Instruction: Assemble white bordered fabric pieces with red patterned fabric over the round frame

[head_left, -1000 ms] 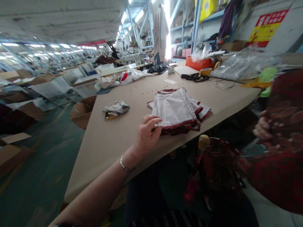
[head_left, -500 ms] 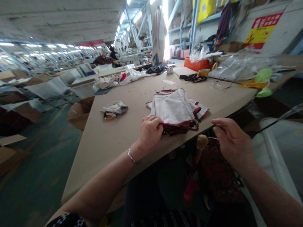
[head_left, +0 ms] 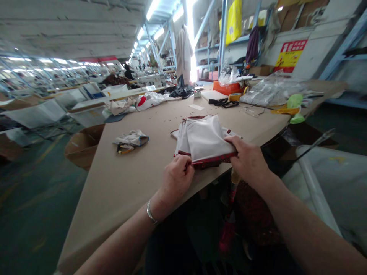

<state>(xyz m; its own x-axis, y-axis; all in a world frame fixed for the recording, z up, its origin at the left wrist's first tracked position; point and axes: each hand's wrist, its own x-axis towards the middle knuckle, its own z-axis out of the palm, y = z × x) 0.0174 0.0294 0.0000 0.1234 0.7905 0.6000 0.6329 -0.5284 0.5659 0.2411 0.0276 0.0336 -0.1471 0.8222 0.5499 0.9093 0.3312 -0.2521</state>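
Observation:
A stack of white cloth pieces with dark red edging [head_left: 200,141] lies near the front edge of the beige cutting table [head_left: 134,191]. My left hand [head_left: 177,177] pinches the near left corner of the top piece. My right hand [head_left: 248,158] grips its right side, and the piece is raised and bent over the stack. The lower layers are mostly hidden beneath it. A crumpled white cloth scrap with a blue edge [head_left: 132,139] lies to the left of the stack, out of reach of my fingers.
Farther along the table are an orange tray [head_left: 228,88], clear plastic bags [head_left: 271,91] and black scraps [head_left: 223,102]. A cardboard box [head_left: 83,147] stands beyond the left table edge. A white bin [head_left: 329,183] stands at lower right.
My right hand has moved from the table edge onto the stack. The top white piece has been lifted and bent over, held by both hands. The view has turned slightly.

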